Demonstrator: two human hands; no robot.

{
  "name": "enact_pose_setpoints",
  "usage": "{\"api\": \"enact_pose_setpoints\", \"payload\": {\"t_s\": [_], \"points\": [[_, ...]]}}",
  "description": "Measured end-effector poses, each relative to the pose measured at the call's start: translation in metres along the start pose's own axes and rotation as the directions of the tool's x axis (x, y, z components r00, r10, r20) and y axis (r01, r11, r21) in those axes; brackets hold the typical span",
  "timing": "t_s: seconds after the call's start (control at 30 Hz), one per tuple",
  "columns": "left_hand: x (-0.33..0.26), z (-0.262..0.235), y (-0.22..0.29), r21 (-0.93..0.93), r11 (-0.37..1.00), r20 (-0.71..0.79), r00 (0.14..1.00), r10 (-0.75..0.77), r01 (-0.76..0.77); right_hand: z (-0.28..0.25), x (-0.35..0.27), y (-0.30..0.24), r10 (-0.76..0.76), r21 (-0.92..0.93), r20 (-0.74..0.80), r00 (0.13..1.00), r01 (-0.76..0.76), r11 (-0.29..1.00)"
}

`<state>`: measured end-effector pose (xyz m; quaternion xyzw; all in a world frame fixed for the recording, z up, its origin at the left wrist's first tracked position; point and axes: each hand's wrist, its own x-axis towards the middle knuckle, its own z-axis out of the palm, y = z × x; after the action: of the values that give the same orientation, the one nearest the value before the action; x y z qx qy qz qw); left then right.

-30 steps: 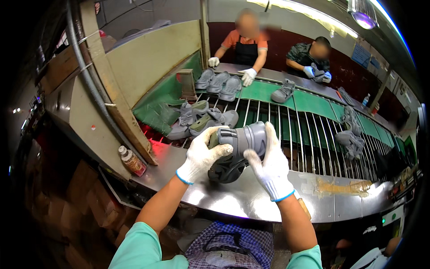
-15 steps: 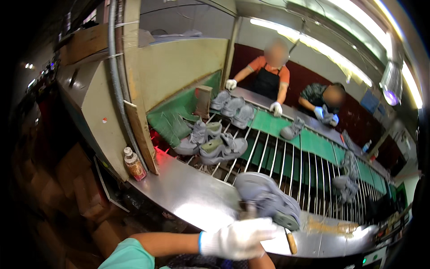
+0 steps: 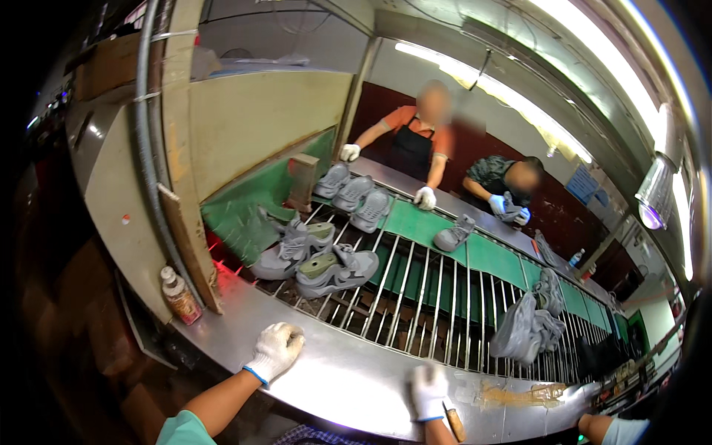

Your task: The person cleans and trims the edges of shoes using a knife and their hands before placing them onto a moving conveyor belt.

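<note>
My left hand, in a white knit glove with a blue cuff, rests on the steel ledge with its fingers curled and nothing visible in them. Motion blurs my right hand, also gloved, over the same ledge; its fingers cannot be made out. Close beside its wrist lies a small tool with a wooden handle. Up and to the right of that hand, a grey shoe stands tilted on the metal rollers, against other grey shoes.
Grey sneakers with green insides sit on the rollers at left. Several more shoes line the green belt. A bottle stands by the post. Two people work across the line; another person's arm enters lower right.
The grey shoe that was by my hands at the ledge is now farther right on the rollers. My hands have come apart, the left one to the left. The view has shifted.
</note>
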<state>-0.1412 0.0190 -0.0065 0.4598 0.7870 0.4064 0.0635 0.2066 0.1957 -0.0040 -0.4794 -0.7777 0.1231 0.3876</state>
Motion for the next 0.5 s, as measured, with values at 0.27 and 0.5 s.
{"api": "enact_pose_setpoints", "payload": {"t_s": [0.27,0.5], "points": [[0.045,0.039,0.014,0.0,1.0,-0.008,1.0,0.011,-0.011,0.026,-0.018,-0.116,-0.02,0.21,0.529,0.848,-0.109,0.972],[0.014,0.033,0.004,-0.053,0.998,-0.099,0.994,0.038,-0.043,-0.021,0.013,-0.116,0.084,0.427,0.476,0.876,-0.313,0.848]]}}
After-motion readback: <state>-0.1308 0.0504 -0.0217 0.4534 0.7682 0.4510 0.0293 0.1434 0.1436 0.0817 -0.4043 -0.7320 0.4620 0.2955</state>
